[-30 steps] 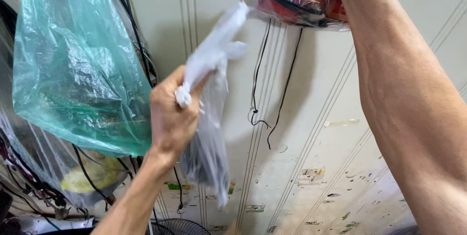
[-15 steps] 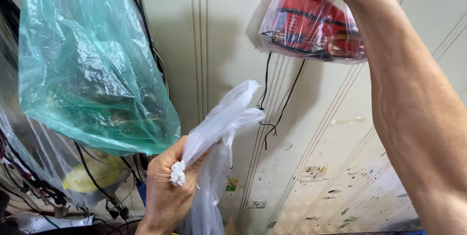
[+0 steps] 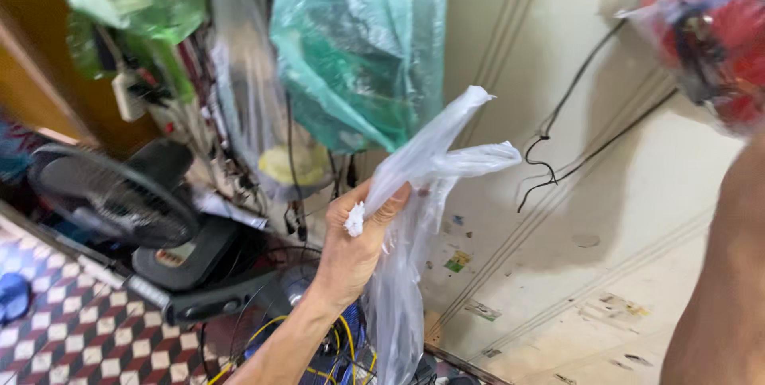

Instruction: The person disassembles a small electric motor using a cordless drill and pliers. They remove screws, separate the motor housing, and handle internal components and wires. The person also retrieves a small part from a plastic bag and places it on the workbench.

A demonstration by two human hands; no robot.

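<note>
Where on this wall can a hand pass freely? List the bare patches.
Bare wall lies right of the clear bag in the left hand, below the black cord. Crowded: left, around the green bag, fan and cables.

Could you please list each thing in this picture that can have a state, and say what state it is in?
Left hand: closed, gripping the clear bag.
Clear plastic bag: empty-looking, crumpled, dangling from the fist.
Green plastic bag: hanging on the wall, bulging.
Red-filled plastic bag: hanging high, blurred.
Right arm: raised; its hand is out of view.
Fan: lying tilted; spinning or not, cannot tell.
Black wire: hanging loose on the wall.
</note>
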